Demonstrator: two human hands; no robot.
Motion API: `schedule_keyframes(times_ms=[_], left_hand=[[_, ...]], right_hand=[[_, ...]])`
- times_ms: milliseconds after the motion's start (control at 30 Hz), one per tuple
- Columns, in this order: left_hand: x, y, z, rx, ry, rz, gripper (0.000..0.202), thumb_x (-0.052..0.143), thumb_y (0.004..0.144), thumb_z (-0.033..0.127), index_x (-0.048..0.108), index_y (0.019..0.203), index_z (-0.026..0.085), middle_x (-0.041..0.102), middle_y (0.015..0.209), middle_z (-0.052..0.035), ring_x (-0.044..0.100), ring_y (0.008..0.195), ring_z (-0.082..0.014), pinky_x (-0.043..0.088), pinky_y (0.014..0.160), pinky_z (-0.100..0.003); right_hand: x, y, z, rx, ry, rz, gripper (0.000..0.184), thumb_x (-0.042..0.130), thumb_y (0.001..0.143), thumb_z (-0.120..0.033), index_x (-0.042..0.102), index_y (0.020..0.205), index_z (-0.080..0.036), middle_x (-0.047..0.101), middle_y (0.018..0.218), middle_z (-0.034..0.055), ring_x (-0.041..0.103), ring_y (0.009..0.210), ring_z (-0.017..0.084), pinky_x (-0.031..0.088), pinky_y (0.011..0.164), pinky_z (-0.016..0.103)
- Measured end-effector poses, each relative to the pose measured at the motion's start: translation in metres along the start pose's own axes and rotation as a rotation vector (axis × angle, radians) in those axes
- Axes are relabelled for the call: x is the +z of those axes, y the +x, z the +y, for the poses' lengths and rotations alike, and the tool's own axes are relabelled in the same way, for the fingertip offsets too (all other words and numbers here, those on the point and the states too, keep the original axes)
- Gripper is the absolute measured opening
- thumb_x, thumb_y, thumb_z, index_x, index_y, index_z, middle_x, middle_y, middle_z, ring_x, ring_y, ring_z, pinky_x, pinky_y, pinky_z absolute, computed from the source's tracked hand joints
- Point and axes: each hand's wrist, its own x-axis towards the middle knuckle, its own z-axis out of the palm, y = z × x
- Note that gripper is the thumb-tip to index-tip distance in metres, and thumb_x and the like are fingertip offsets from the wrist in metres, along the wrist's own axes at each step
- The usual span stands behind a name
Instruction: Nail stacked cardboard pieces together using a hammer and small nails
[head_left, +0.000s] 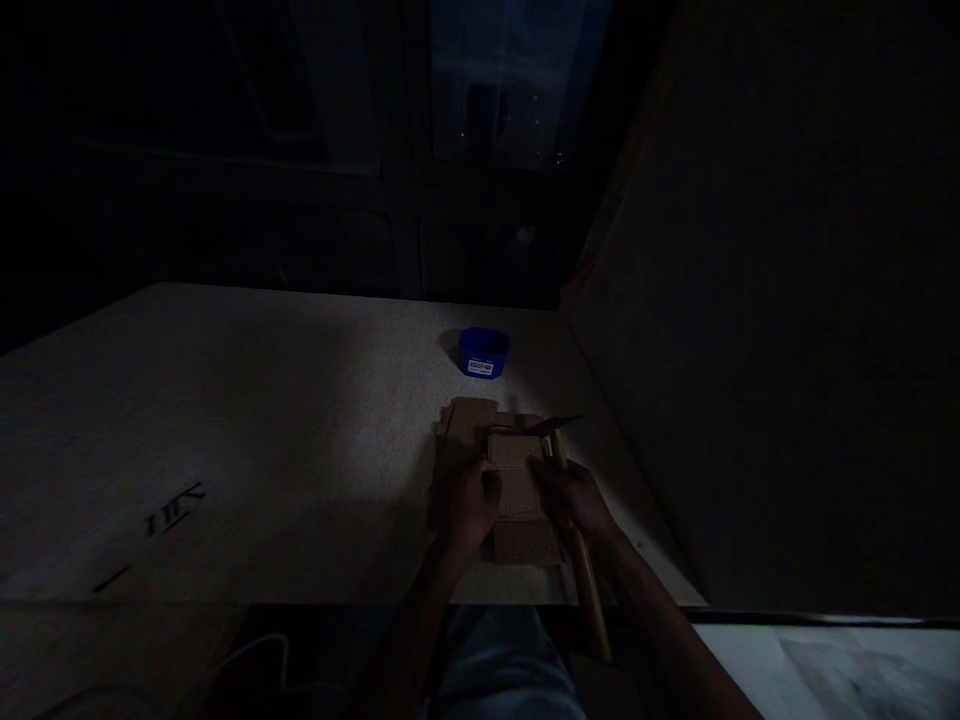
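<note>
The scene is very dark. A stack of small wooden boards (517, 480) lies near the front right of a pale worktable (262, 430). My left hand (469, 500) is closed on the left edge of the top board. My right hand (571, 492) grips a hammer (581, 560) with a long wooden handle; its metal head sits above the boards' far right corner, and the hand also rests against the boards' right edge.
A small blue tub (483, 352) stands on the table behind the boards. A large upright panel (750, 400) walls the right side. Black markings (176, 508) show on the table at left. A white cable (255, 650) hangs below the front edge.
</note>
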Motion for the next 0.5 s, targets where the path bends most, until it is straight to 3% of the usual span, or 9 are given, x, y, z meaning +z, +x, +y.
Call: schedule_keyframes(times_ms=[267,400,500], left_hand=[[-0.012,-0.007,0.021,-0.036,-0.279,0.036,0.017,0.056,0.084,0.018,0.072,0.091,0.019,0.077,0.092,-0.0048,0.07,0.086,-0.0176,0.05,0.078,-0.028],[-0.014,-0.03,0.028,-0.006,-0.554,-0.026,0.017,0.062,0.082,0.031,0.072,0.085,0.018,0.076,0.101,-0.0078,0.071,0.088,-0.0199,0.053,0.076,-0.028],[-0.004,-0.052,0.013,-0.117,-0.795,-0.127,0.03,0.071,0.075,0.046,0.071,0.084,0.018,0.075,0.113,-0.0129,0.071,0.096,-0.0244,0.056,0.081,-0.032]], right_hand=[[0.005,-0.007,-0.015,-0.011,0.0,0.003,0.042,0.078,0.066,-0.047,0.044,0.061,-0.023,0.037,0.038,-0.0101,0.031,0.026,0.006,0.022,0.026,0.02],[-0.013,-0.016,-0.022,0.055,0.06,-0.019,0.04,0.079,0.062,-0.044,0.045,0.061,-0.022,0.035,0.039,-0.0114,0.028,0.028,0.004,0.021,0.027,0.018],[-0.032,-0.026,-0.025,0.18,0.105,0.007,0.043,0.083,0.058,-0.04,0.044,0.062,-0.022,0.031,0.04,-0.0133,0.024,0.03,0.002,0.02,0.027,0.016]])
